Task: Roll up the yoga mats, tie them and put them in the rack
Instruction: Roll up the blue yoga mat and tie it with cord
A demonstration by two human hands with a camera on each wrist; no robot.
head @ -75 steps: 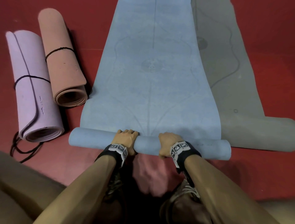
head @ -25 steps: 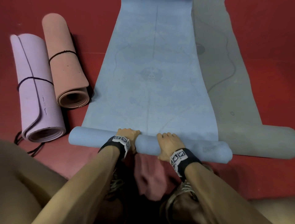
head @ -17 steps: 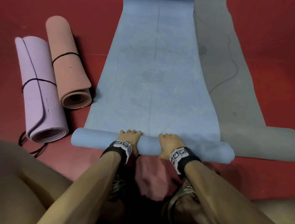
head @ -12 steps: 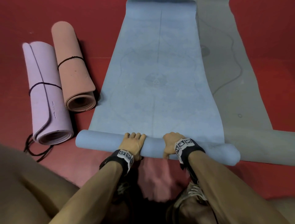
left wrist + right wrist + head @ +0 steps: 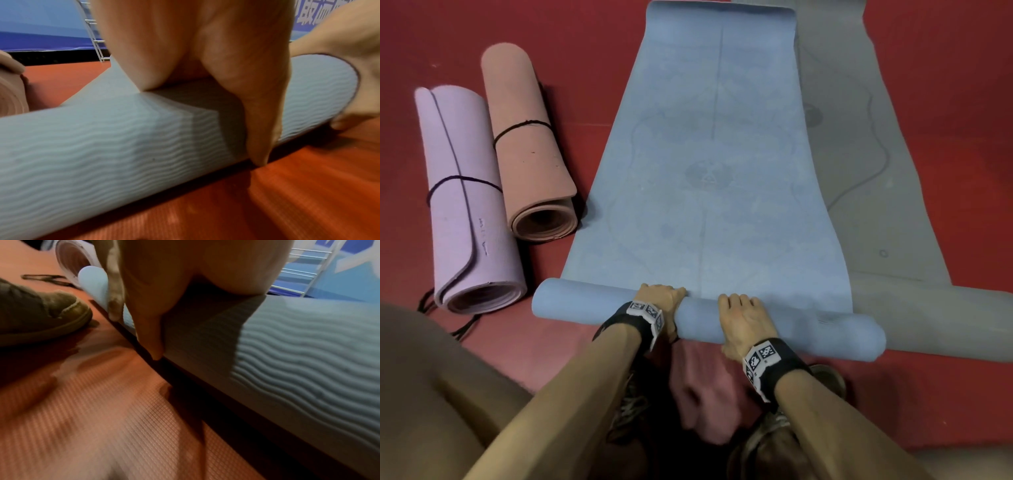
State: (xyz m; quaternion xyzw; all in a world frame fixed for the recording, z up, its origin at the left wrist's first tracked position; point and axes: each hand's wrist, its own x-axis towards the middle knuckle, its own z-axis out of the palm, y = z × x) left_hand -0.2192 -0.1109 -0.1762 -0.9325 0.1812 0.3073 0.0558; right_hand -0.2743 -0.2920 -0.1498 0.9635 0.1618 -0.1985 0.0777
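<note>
Since a second ago, the blue mat's roll has grown slightly thicker. Left hand and right hand curl over it at 6 o'clock, gripping, thumbs underneath.

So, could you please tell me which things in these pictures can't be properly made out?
- Grey mat: in the head view the blue mat covers its left edge, and the frame cuts its far end and its rolled end.
- Left hand and right hand: fingertips curl over the roll, hidden in every view.
- Loose black cord: mostly hidden behind the purple roll in the head view.
- Rack: not clearly identifiable in any view.
</note>
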